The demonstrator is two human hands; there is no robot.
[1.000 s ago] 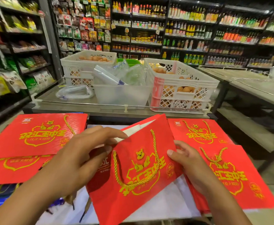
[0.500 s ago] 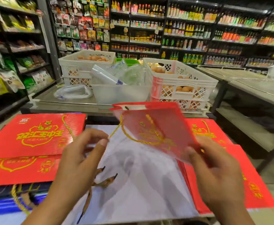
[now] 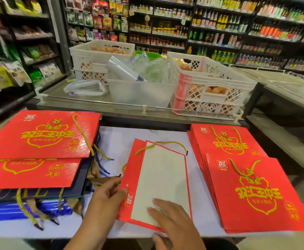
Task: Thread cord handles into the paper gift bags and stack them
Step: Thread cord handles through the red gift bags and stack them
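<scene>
Now the flat red paper gift bag with the white panel facing up point(image 3: 158, 184) lies in the middle of the white-covered table point(image 3: 122, 141), toward the near edge, between two piles. The left hand point(image 3: 106, 193) is at the bag's left edge, fingers gently bent, with the thumb pressed on the red fold near the small punched hole; I can't tell whether the fingers reach under the bag. The right hand point(image 3: 172, 219) lies on the white panel near the bag's near edge, fingers out fairly straight, pressing, holding nothing. A twisted gold cord handle point(image 3: 162, 144) arcs across the bag's far end, one tipped end sticking out to the right, so to my eye this bag has its cord on that side. By the right edge sits the stack of red gift bags with gold print point(image 3: 252, 188), cords already in; by the left edge a second pile of red bags point(image 3: 39, 138) rests on dark blue bags point(image 3: 30, 210). This bag should be light and thin, stiff enough to slide but easily creased, its glossy red face probably slippery. Best taken by the folded edges, not by the cord, which may pull loose.
</scene>
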